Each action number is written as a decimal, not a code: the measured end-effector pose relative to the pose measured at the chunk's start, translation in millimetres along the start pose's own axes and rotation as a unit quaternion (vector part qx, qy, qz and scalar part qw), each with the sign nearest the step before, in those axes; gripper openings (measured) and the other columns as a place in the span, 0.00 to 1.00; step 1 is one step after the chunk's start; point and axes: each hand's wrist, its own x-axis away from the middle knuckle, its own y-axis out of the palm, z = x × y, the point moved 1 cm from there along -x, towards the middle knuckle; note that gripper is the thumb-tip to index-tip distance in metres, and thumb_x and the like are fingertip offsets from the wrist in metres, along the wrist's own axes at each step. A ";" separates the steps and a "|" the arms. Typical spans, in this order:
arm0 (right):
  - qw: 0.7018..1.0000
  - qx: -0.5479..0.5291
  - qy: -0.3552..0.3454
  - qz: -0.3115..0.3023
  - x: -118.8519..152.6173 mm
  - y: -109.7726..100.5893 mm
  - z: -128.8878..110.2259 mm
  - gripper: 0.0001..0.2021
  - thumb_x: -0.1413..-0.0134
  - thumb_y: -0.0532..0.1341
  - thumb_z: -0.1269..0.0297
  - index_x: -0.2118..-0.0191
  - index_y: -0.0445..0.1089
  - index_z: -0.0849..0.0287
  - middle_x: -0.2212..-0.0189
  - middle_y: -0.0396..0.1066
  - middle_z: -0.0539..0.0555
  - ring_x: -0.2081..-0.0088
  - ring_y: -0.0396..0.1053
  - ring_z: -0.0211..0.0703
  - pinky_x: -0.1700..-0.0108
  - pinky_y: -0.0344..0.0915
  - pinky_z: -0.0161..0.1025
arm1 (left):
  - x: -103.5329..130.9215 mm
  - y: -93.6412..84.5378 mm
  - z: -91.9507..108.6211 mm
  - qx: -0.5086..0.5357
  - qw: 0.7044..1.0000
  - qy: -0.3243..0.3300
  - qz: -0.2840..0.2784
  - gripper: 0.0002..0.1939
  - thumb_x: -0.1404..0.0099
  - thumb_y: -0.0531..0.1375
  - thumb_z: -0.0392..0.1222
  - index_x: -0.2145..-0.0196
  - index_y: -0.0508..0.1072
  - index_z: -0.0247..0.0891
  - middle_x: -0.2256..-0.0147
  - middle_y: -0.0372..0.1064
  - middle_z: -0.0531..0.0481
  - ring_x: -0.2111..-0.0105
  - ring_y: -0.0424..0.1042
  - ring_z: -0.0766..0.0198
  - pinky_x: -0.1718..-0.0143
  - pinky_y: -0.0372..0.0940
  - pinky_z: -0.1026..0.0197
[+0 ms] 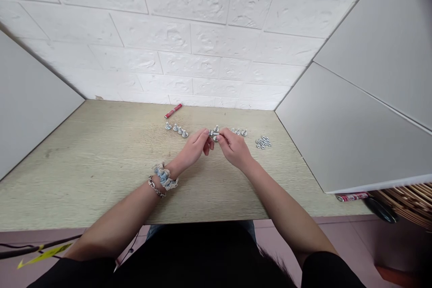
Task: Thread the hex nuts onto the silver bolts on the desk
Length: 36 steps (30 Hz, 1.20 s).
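Note:
Between my two hands, a silver bolt lies roughly level above the table. My left hand pinches its left end between thumb and fingers, where a wider round part shows. The fingertips of my right hand are closed at its other end, partly covering it. Close behind and below the held bolt are two more bolts, partly hidden by my hands. To the left, several bolts with washers stand on their heads in a slanting row. More upright bolts stand just right of my right hand.
A loose pile of nuts lies at the right of the wooden table. A red stick-like item rests near the white brick wall. Panels close off both sides. A wicker basket sits at the right edge.

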 end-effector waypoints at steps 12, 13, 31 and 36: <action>0.999 0.007 0.007 0.033 -1.1 4.9 4.6 0.14 0.46 0.49 0.62 0.81 0.54 0.58 0.84 0.55 0.46 0.80 0.53 0.33 0.74 0.49 0.33 | 6.0 -0.5 10.7 -0.243 0.958 0.117 0.095 0.09 0.40 0.52 0.44 0.66 0.67 0.37 0.69 0.69 0.51 0.70 0.67 0.67 0.70 0.61 0.65; 0.999 -0.009 0.010 0.032 -1.2 5.2 5.6 0.14 0.46 0.49 0.62 0.80 0.55 0.58 0.84 0.56 0.46 0.80 0.54 0.33 0.74 0.49 0.32 | 6.9 -0.1 10.8 -0.268 0.947 0.153 0.090 0.10 0.40 0.53 0.44 0.64 0.67 0.37 0.66 0.69 0.51 0.68 0.68 0.66 0.67 0.62 0.64; 0.999 -0.037 -0.003 0.006 0.5 6.9 4.2 0.13 0.42 0.46 0.58 0.72 0.60 0.57 0.81 0.58 0.47 0.78 0.56 0.34 0.72 0.52 0.32 | -12.2 -85.0 10.8 -0.274 0.872 0.070 0.399 0.15 0.42 0.53 0.47 0.63 0.71 0.35 0.67 0.71 0.48 0.69 0.69 0.65 0.68 0.63 0.64; 0.997 -0.071 -0.005 -0.017 1.0 7.1 4.0 0.14 0.41 0.44 0.57 0.69 0.61 0.57 0.79 0.60 0.48 0.77 0.58 0.35 0.72 0.53 0.32 | -15.6 -127.9 -7.5 -0.381 0.848 -0.094 0.355 0.13 0.45 0.54 0.45 0.67 0.73 0.37 0.70 0.72 0.47 0.69 0.69 0.59 0.67 0.62 0.60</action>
